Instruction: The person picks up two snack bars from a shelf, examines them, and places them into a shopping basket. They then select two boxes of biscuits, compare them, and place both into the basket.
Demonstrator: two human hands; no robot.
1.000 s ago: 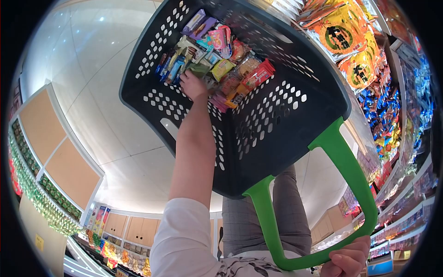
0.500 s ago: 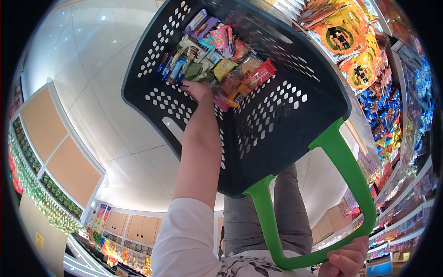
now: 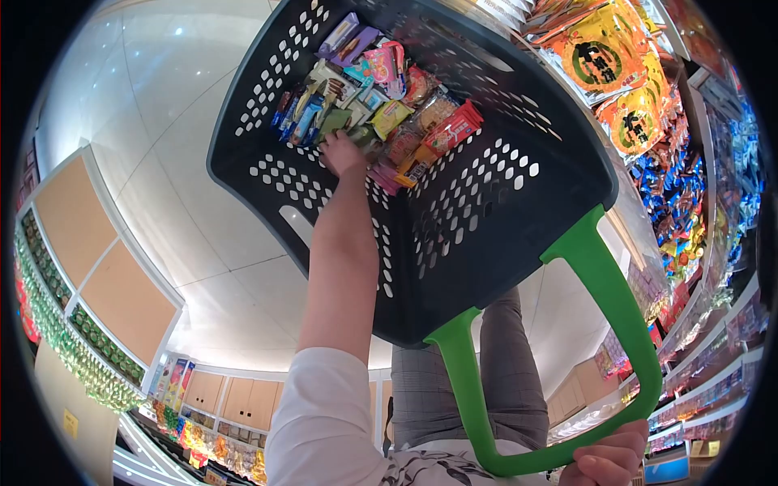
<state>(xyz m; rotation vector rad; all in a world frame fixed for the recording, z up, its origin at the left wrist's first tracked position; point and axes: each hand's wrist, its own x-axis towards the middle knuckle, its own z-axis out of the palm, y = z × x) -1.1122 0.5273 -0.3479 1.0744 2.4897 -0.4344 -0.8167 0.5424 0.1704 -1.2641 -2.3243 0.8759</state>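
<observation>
Inside the dark shopping basket [image 3: 486, 235], my left hand [image 3: 341, 153] touches green packets [image 3: 334, 123] among many snack packs. Its fingers are bent over them, and whether it grips one is hidden. Around it lie purple packs [image 3: 354, 42], a pink pack [image 3: 384, 66], a yellow pack [image 3: 391, 118], a red pack [image 3: 454, 128] and blue packs [image 3: 305, 118]. At the lower right, my right hand [image 3: 609, 458] is wrapped round the green handle [image 3: 632, 324], with the basket tilted so that its inside faces me.
Shelves with orange bags [image 3: 596, 61] and blue-wrapped sweets [image 3: 668, 190] run along the right, close to the basket. At the left stands a cabinet [image 3: 77, 219] edged with green-wrapped sweets. More stocked shelves [image 3: 219, 445] are at the lower left.
My left hand has moved slightly up and left over the green packets. The basket has shifted a little to the left. My right hand keeps its hold on the handle.
</observation>
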